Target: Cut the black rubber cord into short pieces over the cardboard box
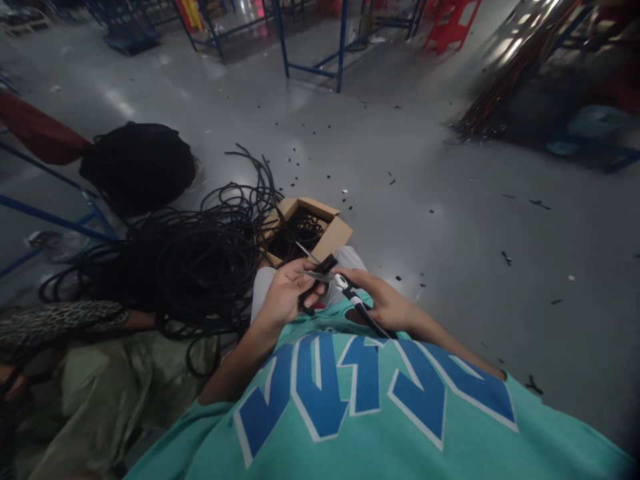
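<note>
My left hand (286,293) is closed around a bundle of short black tube-like pieces (326,264); their exact kind is hard to make out. In my right hand (385,300) is a pair of scissors (356,301) with black-and-white handles. Its blades are spread, with the black pieces between them. Just beyond both hands, a cardboard box (336,240) contains many small black cut pieces (306,227). Long black tubing (195,260) lies in a loose tangle left of the box, some of it reaching over the box's edge.
A big black bundle (140,167) sits beyond the tubing. At the left, a co-worker's patterned sleeve (65,320) is close by. Black scraps (507,258) litter the grey floor. Blue metal frames (315,70) and a red stool (453,27) stand farther off.
</note>
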The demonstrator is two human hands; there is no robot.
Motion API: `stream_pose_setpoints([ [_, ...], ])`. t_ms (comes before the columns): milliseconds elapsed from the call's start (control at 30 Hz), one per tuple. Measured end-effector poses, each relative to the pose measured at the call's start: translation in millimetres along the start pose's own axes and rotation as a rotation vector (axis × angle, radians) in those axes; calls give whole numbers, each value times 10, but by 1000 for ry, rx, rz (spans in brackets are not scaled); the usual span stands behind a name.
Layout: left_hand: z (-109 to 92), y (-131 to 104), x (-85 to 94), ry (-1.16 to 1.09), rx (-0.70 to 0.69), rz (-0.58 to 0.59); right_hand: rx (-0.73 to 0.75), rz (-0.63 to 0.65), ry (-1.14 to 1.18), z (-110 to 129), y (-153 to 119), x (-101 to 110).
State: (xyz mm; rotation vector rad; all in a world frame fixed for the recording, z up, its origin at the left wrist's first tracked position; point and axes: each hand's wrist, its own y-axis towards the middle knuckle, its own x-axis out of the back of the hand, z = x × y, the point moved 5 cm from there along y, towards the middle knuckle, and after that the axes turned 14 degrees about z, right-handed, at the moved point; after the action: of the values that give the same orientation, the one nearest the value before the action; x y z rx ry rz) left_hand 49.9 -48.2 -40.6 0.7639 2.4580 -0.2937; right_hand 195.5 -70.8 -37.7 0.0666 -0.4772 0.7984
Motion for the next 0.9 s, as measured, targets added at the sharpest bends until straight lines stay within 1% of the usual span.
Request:
stream_pose_setpoints([
  [167,30,-5,-9,-28,16,28,-22,-3,-21,-15,-8,-9],
  [333,19,-14,-25,-10,6,0,-13,-19,-91,27,-22,19],
  [500,21,-10,-33,-25,23,9,-25,7,-83,30,-16,13],
  [600,18,-2,-36,-20,10,9,-13,-2,-86,46,-16,20],
  [700,13,0,-52,18,-1,4,-9,-18,-104,63,-22,33],
  [900,-18,-26,-64,148,-27,-38,-66,-28,-77,28,-33,27],
])
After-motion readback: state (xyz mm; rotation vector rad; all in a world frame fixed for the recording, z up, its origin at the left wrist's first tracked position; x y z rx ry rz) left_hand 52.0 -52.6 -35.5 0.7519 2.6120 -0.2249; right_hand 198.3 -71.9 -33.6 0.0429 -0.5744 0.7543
